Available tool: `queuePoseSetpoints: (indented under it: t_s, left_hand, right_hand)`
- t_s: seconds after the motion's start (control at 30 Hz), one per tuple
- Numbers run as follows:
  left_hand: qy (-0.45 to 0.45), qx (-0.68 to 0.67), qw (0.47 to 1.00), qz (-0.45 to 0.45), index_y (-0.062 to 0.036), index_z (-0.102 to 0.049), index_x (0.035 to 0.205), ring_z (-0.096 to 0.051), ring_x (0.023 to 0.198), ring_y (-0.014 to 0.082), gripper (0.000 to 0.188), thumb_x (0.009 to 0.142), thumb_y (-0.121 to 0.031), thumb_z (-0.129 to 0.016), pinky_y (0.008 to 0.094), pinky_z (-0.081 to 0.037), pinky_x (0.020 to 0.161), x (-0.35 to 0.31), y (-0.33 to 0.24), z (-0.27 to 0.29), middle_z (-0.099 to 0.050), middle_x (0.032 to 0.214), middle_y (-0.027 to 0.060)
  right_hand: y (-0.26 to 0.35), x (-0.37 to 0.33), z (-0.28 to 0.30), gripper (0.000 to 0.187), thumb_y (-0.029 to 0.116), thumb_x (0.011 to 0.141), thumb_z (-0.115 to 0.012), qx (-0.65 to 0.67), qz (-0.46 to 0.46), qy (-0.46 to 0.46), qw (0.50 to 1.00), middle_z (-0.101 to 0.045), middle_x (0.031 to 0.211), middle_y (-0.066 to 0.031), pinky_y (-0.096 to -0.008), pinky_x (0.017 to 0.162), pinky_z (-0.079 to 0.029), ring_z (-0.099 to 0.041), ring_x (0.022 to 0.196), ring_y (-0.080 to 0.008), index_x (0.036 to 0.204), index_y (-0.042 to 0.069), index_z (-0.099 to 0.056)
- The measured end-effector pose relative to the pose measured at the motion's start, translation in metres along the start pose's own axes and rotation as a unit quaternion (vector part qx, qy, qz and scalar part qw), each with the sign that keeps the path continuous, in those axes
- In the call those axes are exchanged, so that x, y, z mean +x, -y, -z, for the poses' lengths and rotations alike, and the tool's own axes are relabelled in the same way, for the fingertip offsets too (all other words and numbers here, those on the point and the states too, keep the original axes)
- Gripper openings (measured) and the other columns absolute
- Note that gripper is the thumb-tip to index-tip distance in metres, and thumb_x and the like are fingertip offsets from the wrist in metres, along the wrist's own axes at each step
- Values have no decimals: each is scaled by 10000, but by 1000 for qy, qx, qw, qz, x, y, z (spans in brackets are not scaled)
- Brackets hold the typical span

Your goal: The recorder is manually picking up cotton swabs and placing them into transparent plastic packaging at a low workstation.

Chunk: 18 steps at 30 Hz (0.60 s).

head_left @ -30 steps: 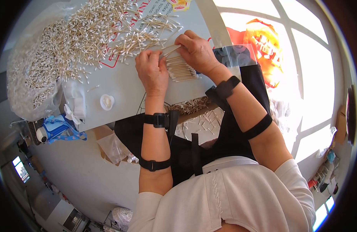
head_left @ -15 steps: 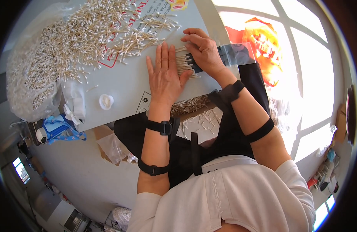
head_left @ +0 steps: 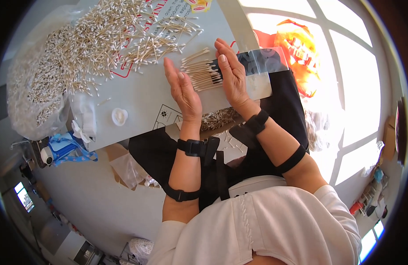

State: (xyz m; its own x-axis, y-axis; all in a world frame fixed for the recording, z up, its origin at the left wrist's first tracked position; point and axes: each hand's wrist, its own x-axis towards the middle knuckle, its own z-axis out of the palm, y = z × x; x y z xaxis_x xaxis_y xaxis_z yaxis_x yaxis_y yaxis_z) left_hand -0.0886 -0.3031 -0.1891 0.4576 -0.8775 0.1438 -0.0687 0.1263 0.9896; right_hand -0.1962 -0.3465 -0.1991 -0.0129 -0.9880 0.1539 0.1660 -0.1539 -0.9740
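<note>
A row of cotton swabs [head_left: 199,78] lies side by side on the light table, with a few angled ones at its far end. My left hand [head_left: 185,93] stands on edge at the row's left end, fingers straight, palm toward the swabs. Facing it at the right end is my right hand [head_left: 233,78], also with fingers stretched out. Neither hand grips anything. Beneath the right end of the row and the right hand runs a dark strip [head_left: 250,62] with a clear plastic sleeve [head_left: 274,59] at its outer end.
A big loose heap of cotton swabs [head_left: 111,39] covers the far left, spilling from a clear plastic bag [head_left: 20,101]. A small white round tub [head_left: 119,116] stands nearer me. Below the table edge, a box of swabs [head_left: 219,120] sits by my lap. An orange bag [head_left: 298,53] is at right.
My left hand has lifted off the swabs and turned on edge at their left end. My right hand has straightened its fingers and turned its palm inward. More of the row now shows.
</note>
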Motion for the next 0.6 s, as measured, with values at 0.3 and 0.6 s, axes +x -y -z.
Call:
queuePoseSetpoints:
  t_s: [0.3, 0.6]
  left_hand:
    - [19, 153, 983, -104, -36, -576, 1283, -505, 1245, 254, 384, 916, -130, -641, 389, -398, 1049, 12, -3, 3, -555, 1331, 123]
    - [170, 390, 881, -207, -64, -661, 848, -549, 900, 262, 171, 711, -7, -746, 386, -460, 808, 38, -10, 13, -584, 897, 31]
  right_hand:
    - [9, 18, 19, 278, 127, 1013, -523, 3, -56, 29, 998, -576, 1334, -110, -290, 1033, -437, -552, 1198, -151, 1216, -39, -616]
    - [31, 24, 38, 75, 47, 771, -676, -349, 85, 218, 907, -574, 808, -107, -398, 665, -511, -621, 731, -326, 828, 29, -632]
